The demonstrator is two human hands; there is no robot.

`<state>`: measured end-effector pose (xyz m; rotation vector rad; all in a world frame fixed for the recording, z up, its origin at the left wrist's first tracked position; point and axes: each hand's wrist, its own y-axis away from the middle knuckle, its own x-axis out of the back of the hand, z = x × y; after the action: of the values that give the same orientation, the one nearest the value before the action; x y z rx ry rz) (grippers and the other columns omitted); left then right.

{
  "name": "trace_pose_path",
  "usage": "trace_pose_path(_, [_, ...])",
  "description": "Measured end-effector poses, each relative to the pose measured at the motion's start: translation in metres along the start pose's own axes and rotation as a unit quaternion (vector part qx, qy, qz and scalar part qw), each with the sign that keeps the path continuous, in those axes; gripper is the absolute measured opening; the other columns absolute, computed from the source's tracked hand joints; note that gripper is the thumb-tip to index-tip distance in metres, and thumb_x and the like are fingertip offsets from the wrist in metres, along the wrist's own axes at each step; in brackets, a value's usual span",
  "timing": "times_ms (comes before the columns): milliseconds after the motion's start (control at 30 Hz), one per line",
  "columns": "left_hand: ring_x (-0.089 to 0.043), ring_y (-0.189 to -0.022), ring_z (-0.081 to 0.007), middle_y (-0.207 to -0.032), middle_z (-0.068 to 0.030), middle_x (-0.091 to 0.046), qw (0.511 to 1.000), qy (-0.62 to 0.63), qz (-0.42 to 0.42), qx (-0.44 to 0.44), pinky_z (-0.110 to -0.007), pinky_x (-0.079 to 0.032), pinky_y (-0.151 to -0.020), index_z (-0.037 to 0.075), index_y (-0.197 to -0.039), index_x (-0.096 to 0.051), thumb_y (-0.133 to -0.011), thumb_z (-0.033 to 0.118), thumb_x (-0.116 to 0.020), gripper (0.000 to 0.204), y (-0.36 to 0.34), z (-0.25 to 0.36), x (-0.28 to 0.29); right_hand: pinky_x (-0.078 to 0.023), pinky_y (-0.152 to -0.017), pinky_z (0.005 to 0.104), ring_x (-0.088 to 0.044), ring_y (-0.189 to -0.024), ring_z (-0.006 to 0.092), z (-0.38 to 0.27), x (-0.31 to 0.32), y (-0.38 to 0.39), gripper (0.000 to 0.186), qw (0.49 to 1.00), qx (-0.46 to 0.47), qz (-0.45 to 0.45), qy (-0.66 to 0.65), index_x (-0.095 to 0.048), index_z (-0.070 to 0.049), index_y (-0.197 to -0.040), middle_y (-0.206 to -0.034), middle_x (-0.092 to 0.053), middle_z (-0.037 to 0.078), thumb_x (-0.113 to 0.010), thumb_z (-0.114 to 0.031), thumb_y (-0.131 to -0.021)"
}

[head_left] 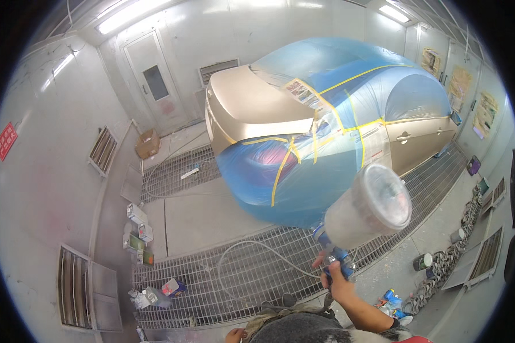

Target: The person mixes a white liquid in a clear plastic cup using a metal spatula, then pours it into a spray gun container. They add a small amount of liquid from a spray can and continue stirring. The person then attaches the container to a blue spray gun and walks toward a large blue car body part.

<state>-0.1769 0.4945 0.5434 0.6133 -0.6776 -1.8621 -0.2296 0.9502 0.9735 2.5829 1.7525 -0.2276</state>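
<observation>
My right hand (342, 288) is wrapped round the handle of a spray gun (339, 257) with blue metal parts, held up in front of me. On top of the gun sits a large translucent paint cup (357, 208), tilted, with a round lid. A pale air hose (257, 243) loops over the floor grating toward the gun. Low at the bottom edge, beside my clothing, only part of my left hand (235, 335) shows; its fingers are too cut off to read. Beyond the gun stands a beige car (257, 103), mostly covered in blue masking film (303, 186) with yellow tape.
Metal floor grating (194, 280) runs alongside the car. Cans and bottles (136, 214) stand by the left wall, with a cardboard box (147, 144) farther back. Along the right wall lie a can (422, 262) and a long row of grey cups (449, 266). A door (154, 80) is at the back.
</observation>
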Motion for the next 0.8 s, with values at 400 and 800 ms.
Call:
trace_pose_path(400, [-0.07, -0.104, -0.0396, -0.114, -0.0248, -0.071, 0.894, -0.44, 0.008, 0.089, -0.047, -0.053, -0.097, 0.008, -0.13, -0.066, -0.095, 0.043, -0.067, 0.049, -0.013, -0.089, 0.015, -0.038, -0.049, 0.0269, -0.045, -0.051, 0.0112, -0.056, -0.027, -0.02, 0.068, 0.996, 0.039, 0.076, -0.019, -0.055, -0.006, -0.123, -0.1, -0.065, 0.009, -0.054, -0.069, -0.098])
trace_pose_path(800, [-0.067, -0.105, -0.0437, -0.109, -0.0248, -0.072, 0.936, -0.234, 0.26, 0.045, -0.051, -0.05, -0.095, 0.004, -0.111, -0.072, -0.099, 0.037, -0.051, 0.041, -0.007, -0.139, -0.162, -0.033, -0.046, 0.0208, -0.041, -0.052, 0.0065, 0.0, 0.01, -0.074, 0.062, 0.995, 0.069, 0.031, 0.059, -0.049, -0.007, -0.141, -0.118, -0.063, 0.008, -0.044, -0.059, -0.107])
